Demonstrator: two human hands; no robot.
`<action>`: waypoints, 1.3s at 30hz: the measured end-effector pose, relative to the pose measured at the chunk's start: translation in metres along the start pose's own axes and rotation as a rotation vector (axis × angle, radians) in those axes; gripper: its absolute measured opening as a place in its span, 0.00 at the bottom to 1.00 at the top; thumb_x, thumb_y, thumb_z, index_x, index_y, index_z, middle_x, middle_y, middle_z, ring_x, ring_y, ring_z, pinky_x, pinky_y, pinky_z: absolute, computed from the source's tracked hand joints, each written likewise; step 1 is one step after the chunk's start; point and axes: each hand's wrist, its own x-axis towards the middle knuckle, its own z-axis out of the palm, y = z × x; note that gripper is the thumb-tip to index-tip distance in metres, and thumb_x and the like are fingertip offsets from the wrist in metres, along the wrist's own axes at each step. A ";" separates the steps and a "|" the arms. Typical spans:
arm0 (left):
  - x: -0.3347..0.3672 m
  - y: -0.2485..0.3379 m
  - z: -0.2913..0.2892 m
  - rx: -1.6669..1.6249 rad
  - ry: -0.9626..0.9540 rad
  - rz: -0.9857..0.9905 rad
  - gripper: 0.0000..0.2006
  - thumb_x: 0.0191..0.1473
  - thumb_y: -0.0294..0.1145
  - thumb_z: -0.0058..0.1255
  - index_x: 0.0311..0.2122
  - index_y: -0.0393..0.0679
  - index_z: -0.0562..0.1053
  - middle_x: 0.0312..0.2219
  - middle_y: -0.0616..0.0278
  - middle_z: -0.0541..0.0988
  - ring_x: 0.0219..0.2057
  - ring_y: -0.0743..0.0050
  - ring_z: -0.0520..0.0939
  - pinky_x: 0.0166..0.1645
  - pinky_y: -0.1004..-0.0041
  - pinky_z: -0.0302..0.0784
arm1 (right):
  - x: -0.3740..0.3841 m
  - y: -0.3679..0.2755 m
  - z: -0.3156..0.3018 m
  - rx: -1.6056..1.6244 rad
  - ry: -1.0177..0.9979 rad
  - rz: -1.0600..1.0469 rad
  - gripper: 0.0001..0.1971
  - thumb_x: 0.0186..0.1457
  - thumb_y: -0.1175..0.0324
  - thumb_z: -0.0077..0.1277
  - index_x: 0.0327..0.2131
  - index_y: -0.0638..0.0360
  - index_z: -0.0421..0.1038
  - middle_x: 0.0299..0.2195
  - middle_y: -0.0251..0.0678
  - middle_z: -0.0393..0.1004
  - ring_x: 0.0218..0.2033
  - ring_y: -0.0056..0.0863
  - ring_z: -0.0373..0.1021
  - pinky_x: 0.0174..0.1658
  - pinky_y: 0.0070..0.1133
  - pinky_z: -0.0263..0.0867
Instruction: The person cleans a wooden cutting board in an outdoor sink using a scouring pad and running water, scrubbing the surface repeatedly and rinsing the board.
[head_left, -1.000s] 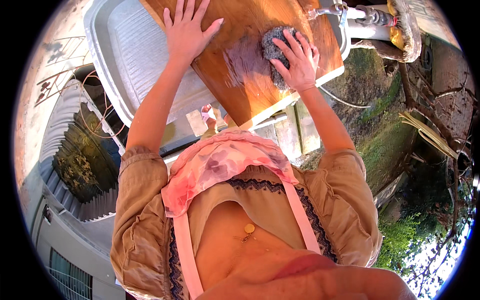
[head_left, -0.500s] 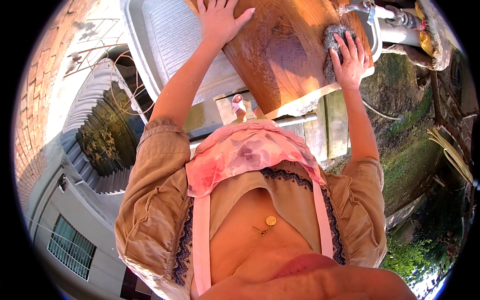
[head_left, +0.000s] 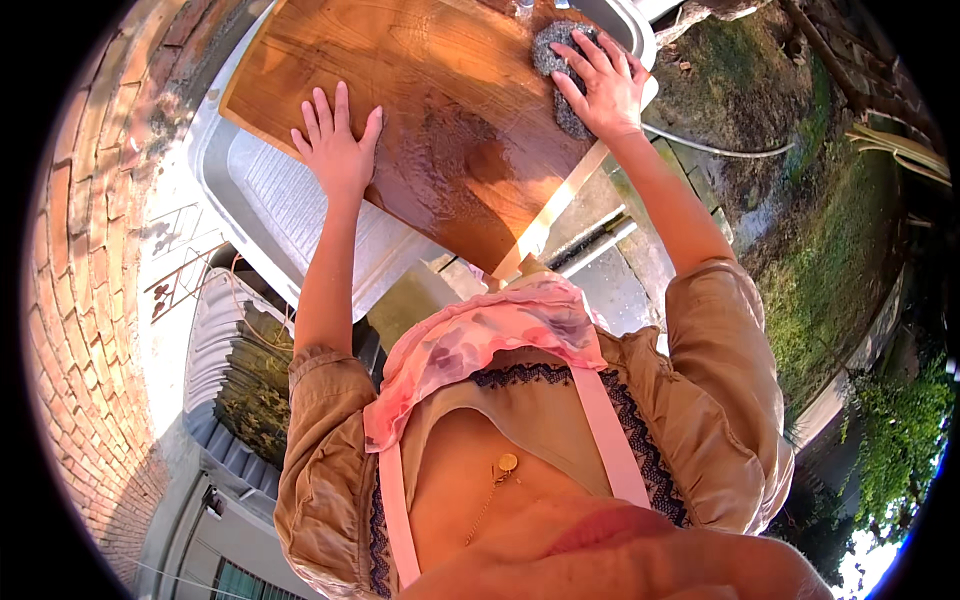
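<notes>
A wet wooden board [head_left: 440, 85] lies aslant across a pale grey sink [head_left: 203, 168] with a ribbed drainer. My left hand [head_left: 338, 150] rests flat on the board near its left edge, fingers spread and holding nothing. At the board's right side, my right hand [head_left: 606, 95] presses a grey steel wool scouring pad [head_left: 549, 48] against the wood. Its fingers lie over the pad and partly hide it. Water shines on the board's lower middle.
Part of a tap [head_left: 524, 10] shows at the top edge, beyond the board. A brick wall [head_left: 80, 300] runs along the left, above corrugated sheets [head_left: 215, 350]. On the right, a white hose [head_left: 720, 150] crosses mossy ground [head_left: 800, 260].
The view has swung, so the board and sink appear further left and more of the board shows. Both hands stay on it, the right still on the scouring pad.
</notes>
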 end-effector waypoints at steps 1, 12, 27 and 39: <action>-0.001 0.003 0.001 -0.007 -0.008 0.006 0.37 0.59 0.67 0.42 0.69 0.61 0.59 0.71 0.58 0.54 0.72 0.54 0.51 0.71 0.44 0.36 | 0.024 -0.004 0.009 -0.069 0.030 0.082 0.23 0.60 0.42 0.49 0.58 0.24 0.70 0.63 0.20 0.66 0.65 0.30 0.57 0.63 0.42 0.47; -0.009 -0.009 -0.005 0.010 -0.062 -0.025 0.35 0.61 0.64 0.42 0.70 0.62 0.59 0.71 0.58 0.53 0.72 0.55 0.50 0.71 0.44 0.37 | -0.064 -0.050 -0.028 0.251 -0.026 -0.028 0.20 0.57 0.42 0.53 0.54 0.21 0.73 0.59 0.14 0.69 0.64 0.26 0.59 0.66 0.41 0.46; -0.008 -0.009 -0.007 0.028 -0.084 0.002 0.35 0.62 0.61 0.43 0.69 0.59 0.59 0.71 0.57 0.54 0.71 0.53 0.51 0.71 0.45 0.38 | -0.074 -0.029 -0.022 0.321 0.190 0.370 0.16 0.52 0.46 0.60 0.44 0.31 0.80 0.59 0.21 0.69 0.66 0.35 0.55 0.64 0.48 0.45; -0.002 -0.007 0.006 0.084 -0.097 0.040 0.37 0.63 0.66 0.35 0.71 0.56 0.53 0.71 0.51 0.52 0.71 0.46 0.49 0.69 0.38 0.39 | -0.138 -0.135 -0.022 0.711 0.413 0.794 0.19 0.51 0.63 0.62 0.48 0.46 0.76 0.64 0.46 0.59 0.65 0.55 0.51 0.67 0.43 0.49</action>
